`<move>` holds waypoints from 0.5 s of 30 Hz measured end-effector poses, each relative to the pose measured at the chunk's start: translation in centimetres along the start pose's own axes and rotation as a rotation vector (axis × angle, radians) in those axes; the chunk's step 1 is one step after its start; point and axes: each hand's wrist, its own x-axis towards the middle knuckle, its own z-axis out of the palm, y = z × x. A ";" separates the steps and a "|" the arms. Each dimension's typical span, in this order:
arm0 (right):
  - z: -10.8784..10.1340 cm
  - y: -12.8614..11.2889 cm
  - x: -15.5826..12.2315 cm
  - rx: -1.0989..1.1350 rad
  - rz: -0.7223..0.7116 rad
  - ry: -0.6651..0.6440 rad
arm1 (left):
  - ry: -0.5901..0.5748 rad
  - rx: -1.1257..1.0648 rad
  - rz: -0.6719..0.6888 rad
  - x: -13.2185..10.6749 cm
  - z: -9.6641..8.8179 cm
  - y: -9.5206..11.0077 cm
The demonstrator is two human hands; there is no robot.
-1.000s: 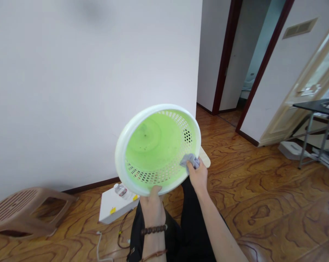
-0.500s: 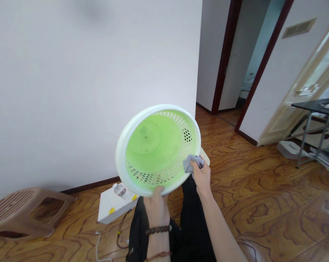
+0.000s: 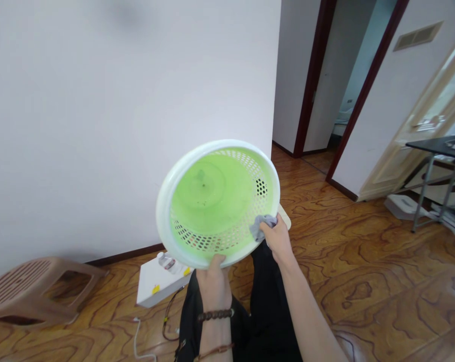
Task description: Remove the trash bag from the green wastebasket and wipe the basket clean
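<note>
A green plastic basket (image 3: 212,196) with a white rim and perforated sides is tilted so its inside faces me. My left hand (image 3: 213,281) is closed on the near rim, thumb over the edge and the other fingers hidden beneath. At the right side of the rim, my right hand (image 3: 277,239) pinches a grey cloth (image 3: 262,227), which lies against the rim and inner wall. Small dark specks show on the basket's bottom.
A brown plastic stool (image 3: 42,291) stands at the left. A white box (image 3: 148,289) on the wooden floor carries a clear plastic bottle (image 3: 167,261). Cables lie near my legs. At the right are a doorway and a dark folding table (image 3: 431,146).
The basket has shifted slightly left and up with my left hand. My right hand and the cloth have moved a little left along the rim.
</note>
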 end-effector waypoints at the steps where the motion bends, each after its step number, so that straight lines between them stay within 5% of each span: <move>1: -0.3 -0.4 0.5 -0.023 -0.004 0.007 | -0.030 -0.043 -0.028 0.1 0.0 -0.1; 6: -1.8 -1.0 0.7 -0.374 -0.061 0.248 | -0.017 -0.072 -0.036 0.2 0.1 -0.9; 9: -2.3 -0.8 -0.1 -0.566 -0.083 0.287 | -0.023 -0.046 -0.022 0.2 0.1 -1.2; 15: -2.7 -0.2 -1.1 -0.180 -0.022 0.085 | 0.011 0.012 0.035 0.2 -0.1 -1.7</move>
